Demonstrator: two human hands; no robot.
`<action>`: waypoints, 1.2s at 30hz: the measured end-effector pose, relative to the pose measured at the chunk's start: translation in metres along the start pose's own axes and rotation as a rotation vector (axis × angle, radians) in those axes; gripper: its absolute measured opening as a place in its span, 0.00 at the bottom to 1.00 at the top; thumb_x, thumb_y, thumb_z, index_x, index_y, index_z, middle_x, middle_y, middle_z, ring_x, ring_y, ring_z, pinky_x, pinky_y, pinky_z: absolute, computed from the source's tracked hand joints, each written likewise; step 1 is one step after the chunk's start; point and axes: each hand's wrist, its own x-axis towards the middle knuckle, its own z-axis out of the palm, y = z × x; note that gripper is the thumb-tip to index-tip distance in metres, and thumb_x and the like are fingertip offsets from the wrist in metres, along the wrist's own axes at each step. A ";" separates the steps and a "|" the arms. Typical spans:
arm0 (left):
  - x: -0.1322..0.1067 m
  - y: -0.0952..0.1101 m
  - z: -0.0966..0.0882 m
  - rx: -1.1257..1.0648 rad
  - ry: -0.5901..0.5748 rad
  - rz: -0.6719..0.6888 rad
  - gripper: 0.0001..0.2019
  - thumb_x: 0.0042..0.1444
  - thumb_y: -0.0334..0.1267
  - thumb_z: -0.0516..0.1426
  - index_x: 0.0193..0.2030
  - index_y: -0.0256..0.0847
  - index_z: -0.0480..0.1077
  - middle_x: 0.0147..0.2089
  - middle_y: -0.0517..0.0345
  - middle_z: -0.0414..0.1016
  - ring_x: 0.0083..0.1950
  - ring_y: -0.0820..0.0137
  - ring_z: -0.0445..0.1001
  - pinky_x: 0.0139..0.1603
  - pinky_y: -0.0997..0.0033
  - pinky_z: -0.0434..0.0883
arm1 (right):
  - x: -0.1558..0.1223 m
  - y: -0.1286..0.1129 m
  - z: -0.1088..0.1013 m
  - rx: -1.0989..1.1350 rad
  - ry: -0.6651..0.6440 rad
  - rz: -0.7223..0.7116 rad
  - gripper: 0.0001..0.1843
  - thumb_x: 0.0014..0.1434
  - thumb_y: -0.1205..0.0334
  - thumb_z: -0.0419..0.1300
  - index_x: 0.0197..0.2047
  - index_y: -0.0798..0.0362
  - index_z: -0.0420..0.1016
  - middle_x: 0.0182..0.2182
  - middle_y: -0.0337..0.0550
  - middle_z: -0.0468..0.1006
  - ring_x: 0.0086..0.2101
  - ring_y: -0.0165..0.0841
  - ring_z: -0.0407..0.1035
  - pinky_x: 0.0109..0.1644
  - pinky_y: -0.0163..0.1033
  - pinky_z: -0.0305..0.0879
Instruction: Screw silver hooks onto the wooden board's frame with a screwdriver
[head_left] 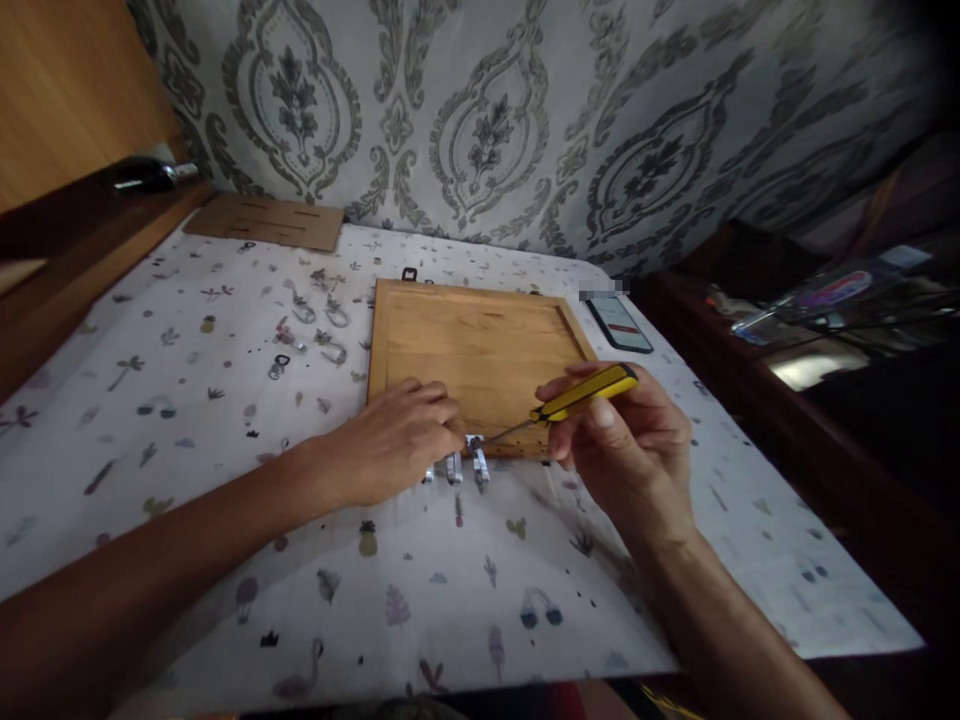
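Note:
A square wooden board (480, 345) lies on a table covered with a white patterned cloth (225, 420). Small metal hooks (465, 465) hang from the board's near edge. My left hand (394, 440) rests on that edge with its fingers curled, pinching a metal hook in place. My right hand (630, 440) grips a yellow-handled screwdriver (581, 395). Its thin shaft points left and down, and its tip meets the hook by my left fingertips.
Several loose metal hooks (315, 325) lie on the cloth left of the board. A cardboard piece (266, 220) sits at the far left by the patterned wall. A phone (619, 322) lies right of the board. A dark cluttered ledge (825, 330) runs along the right.

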 end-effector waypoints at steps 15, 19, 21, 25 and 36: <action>0.002 0.006 -0.009 -0.018 -0.043 -0.004 0.10 0.67 0.23 0.59 0.38 0.38 0.78 0.42 0.53 0.76 0.51 0.60 0.70 0.51 0.60 0.64 | 0.001 0.003 0.001 -0.024 0.032 -0.027 0.19 0.53 0.48 0.79 0.36 0.49 0.78 0.32 0.39 0.86 0.15 0.25 0.69 0.16 0.33 0.69; 0.002 0.006 -0.008 -0.008 -0.057 -0.024 0.10 0.66 0.22 0.59 0.37 0.38 0.78 0.40 0.53 0.76 0.50 0.60 0.70 0.50 0.60 0.63 | 0.002 0.002 0.001 -0.032 0.007 -0.006 0.18 0.56 0.47 0.76 0.42 0.48 0.82 0.34 0.41 0.86 0.16 0.26 0.71 0.17 0.33 0.69; 0.002 0.005 -0.008 -0.014 -0.047 -0.019 0.09 0.65 0.22 0.60 0.36 0.38 0.78 0.41 0.53 0.76 0.51 0.59 0.70 0.50 0.60 0.63 | 0.002 0.002 0.001 -0.040 0.003 -0.017 0.16 0.56 0.49 0.77 0.41 0.48 0.83 0.34 0.41 0.86 0.16 0.25 0.70 0.15 0.33 0.68; 0.001 0.004 -0.007 -0.024 -0.023 0.003 0.09 0.64 0.22 0.60 0.37 0.39 0.77 0.42 0.53 0.76 0.50 0.60 0.70 0.49 0.60 0.63 | 0.001 0.001 0.000 -0.034 0.024 -0.059 0.14 0.52 0.53 0.80 0.34 0.49 0.82 0.37 0.41 0.87 0.13 0.23 0.67 0.12 0.32 0.64; 0.001 0.007 -0.011 -0.020 -0.033 -0.010 0.09 0.67 0.24 0.59 0.41 0.39 0.80 0.41 0.53 0.76 0.50 0.60 0.70 0.50 0.61 0.63 | 0.004 -0.009 0.004 0.028 -0.091 0.051 0.19 0.56 0.50 0.78 0.47 0.48 0.83 0.34 0.40 0.88 0.19 0.27 0.76 0.19 0.30 0.73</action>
